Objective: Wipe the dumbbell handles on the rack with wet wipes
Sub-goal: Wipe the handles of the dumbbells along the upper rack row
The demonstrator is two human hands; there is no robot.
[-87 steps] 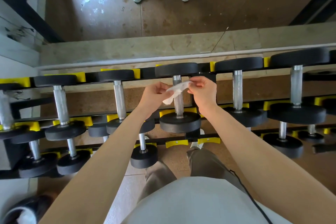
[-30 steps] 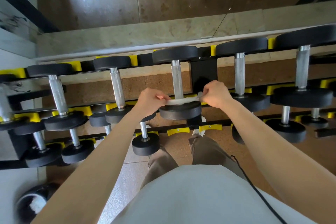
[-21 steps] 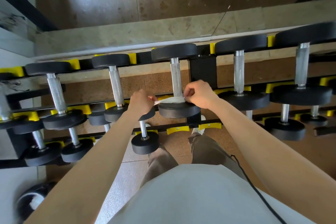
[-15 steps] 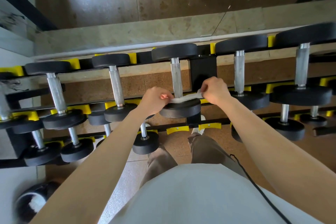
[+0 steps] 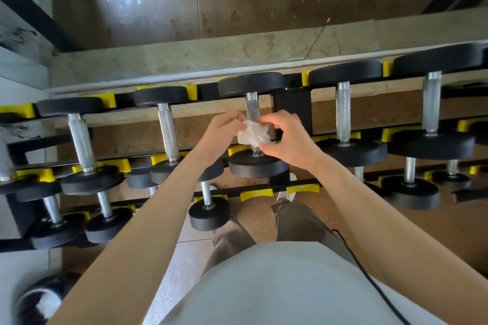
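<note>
My left hand (image 5: 221, 137) and right hand (image 5: 287, 140) both pinch one crumpled white wet wipe (image 5: 253, 136), fingers curled onto it. It is bunched over the lower part of the knurled steel handle (image 5: 252, 107) of the middle black-headed dumbbell (image 5: 257, 166); whether it wraps round I cannot tell. Two hands, I judge, to regather the cloth. On the top tier of the black-and-yellow rack (image 5: 293, 105) I count five whole handles, a sixth cut off at the left.
</note>
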